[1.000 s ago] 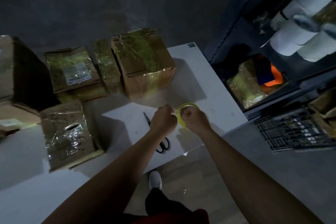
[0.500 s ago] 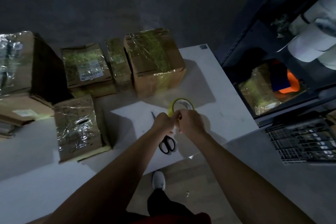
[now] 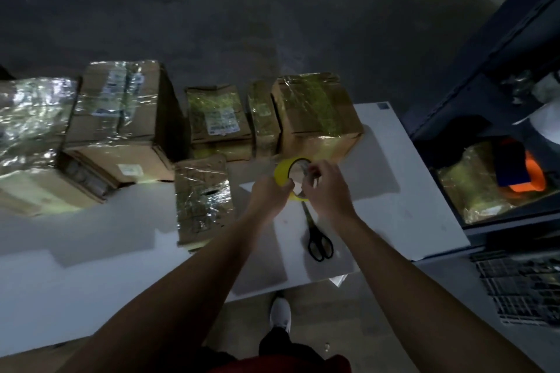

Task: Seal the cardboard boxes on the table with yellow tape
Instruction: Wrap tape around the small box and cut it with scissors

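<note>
A yellow tape roll (image 3: pixel 282 172) is held upright above the white table (image 3: pixel 403 191). My left hand (image 3: pixel 269 197) grips its lower left rim. My right hand (image 3: pixel 325 188) pinches at the roll's inner edge from the right. Several cardboard boxes wrapped in shiny tape stand behind: a tall one (image 3: pixel 315 112) just beyond the roll, a flat one (image 3: pixel 203 197) to the left, two more (image 3: pixel 216 118) between them, and larger ones (image 3: pixel 118 118) at far left.
Black scissors (image 3: pixel 318 239) lie on the table just below my right hand. A dark shelf unit (image 3: pixel 485 76) with a wrapped parcel and an orange object (image 3: pixel 527 179) stands to the right. A wire rack (image 3: pixel 521 288) lies on the floor. My white shoe (image 3: pixel 280 312) shows under the table edge.
Both hands lifted the tape roll off the table and tilted it upright. The view shifted left, bringing more boxes into sight.
</note>
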Motion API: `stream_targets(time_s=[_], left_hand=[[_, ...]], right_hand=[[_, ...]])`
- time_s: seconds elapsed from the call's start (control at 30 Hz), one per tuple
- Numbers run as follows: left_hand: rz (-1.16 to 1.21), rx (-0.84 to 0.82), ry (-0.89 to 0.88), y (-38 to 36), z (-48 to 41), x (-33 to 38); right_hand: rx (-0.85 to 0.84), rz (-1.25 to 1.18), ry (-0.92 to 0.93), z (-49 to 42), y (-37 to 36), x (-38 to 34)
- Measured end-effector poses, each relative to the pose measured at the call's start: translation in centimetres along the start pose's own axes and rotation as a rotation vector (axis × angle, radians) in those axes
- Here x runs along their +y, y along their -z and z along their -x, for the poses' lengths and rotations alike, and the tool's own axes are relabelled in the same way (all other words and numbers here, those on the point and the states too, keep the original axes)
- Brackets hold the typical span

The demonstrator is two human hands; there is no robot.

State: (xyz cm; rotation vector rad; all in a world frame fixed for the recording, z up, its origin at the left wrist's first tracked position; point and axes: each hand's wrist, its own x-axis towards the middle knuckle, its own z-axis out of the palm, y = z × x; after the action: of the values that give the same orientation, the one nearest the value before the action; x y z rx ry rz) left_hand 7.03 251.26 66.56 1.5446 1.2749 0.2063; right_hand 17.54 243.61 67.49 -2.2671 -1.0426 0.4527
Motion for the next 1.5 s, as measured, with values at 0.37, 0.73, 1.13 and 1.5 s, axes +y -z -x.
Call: stream_targets(time_s=[0.37,0.73,1.13,1.5], left_hand=[[0.314,-0.01,-0.173,8.2,1.5,-4.7],[0.553,-0.02,-0.102,15.2,4.3,-5.9],[0.627,0.025,0.052,17.5,3.9,-7.6],[0.629,0.112,0.099,17.9,3.7,-7.8]], right_hand=[[-0.273,-0.337,-0.204,-0.3,-2.7,-5.8],[-0.252,-0.255,0.022,0.3,-4.5,-10.0],[-0.258,-0.079,0.189,0.3,-5.1,-11.7],[-0.276,-0.056,0.293,0.5,-5.3,-12.5]])
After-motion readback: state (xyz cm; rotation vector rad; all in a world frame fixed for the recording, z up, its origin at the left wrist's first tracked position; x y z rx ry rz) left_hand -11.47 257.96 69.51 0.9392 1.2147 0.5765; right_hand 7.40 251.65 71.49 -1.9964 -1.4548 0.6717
